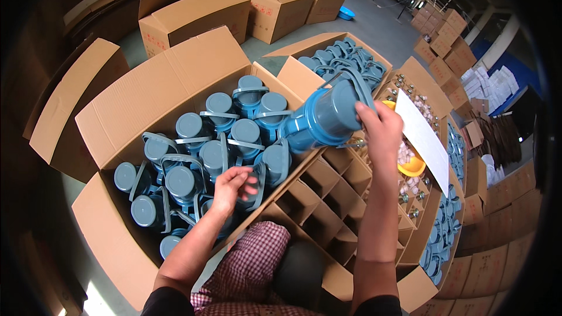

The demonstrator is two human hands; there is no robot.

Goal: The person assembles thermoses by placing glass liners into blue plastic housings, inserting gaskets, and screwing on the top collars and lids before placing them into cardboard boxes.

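My right hand (380, 129) grips a blue thermos jug (313, 120) near its grey-blue lid and raised handle. The jug is tilted on its side over the edge between two cartons, its base toward the left. My left hand (234, 188) hovers over the left carton (146, 99), its fingers loosely curled, apart and slightly blurred, with nothing seen in them. Close by it stands a jug (275, 161) among several upright blue jugs (181, 181) with lids and loop handles, filling that carton.
A carton with cardboard dividers (319, 216) lies at my right, its near cells bare. On it rest a white sheet (418, 131), a yellow bowl (413, 167) and small pale pieces. Further cartons of blue parts (345, 58) stand beyond; closed cartons (196, 20) line the back.
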